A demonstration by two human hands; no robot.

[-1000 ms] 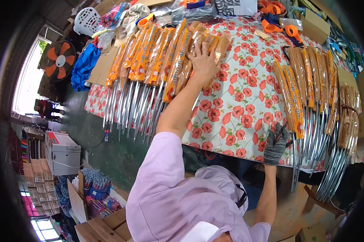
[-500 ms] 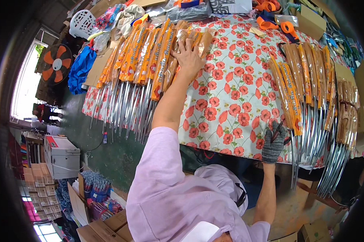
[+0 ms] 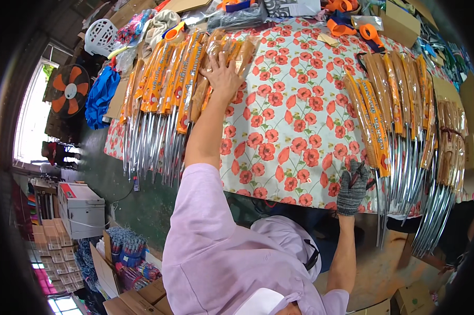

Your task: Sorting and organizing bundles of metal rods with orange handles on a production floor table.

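Note:
My bare left hand [image 3: 225,79] lies with spread fingers on the right end of a row of long packages [image 3: 166,79]. These have orange and brown clear-plastic sleeves at the far end and thin metal rods [image 3: 153,142] sticking out toward me, past the table edge. My right hand [image 3: 352,188], in a grey knitted glove, rests by the near table edge with its fingers bent around something small and dark that I cannot make out. Just right of it lies a second row of the same sleeved rods [image 3: 399,100]. A bundle of brown-sleeved rods [image 3: 451,131] is tied beside that row.
A floral cloth [image 3: 284,126] covers the table between the rows. Orange-and-blue tape dispensers [image 3: 371,37], plastic bags and cardboard boxes [image 3: 399,23] line the far edge. At left are a blue bag [image 3: 102,97], a fan [image 3: 70,90] and a grey cabinet [image 3: 82,205].
My left hand has slid left, pressing the right end of the left row closer together. The right hand stays almost where it was.

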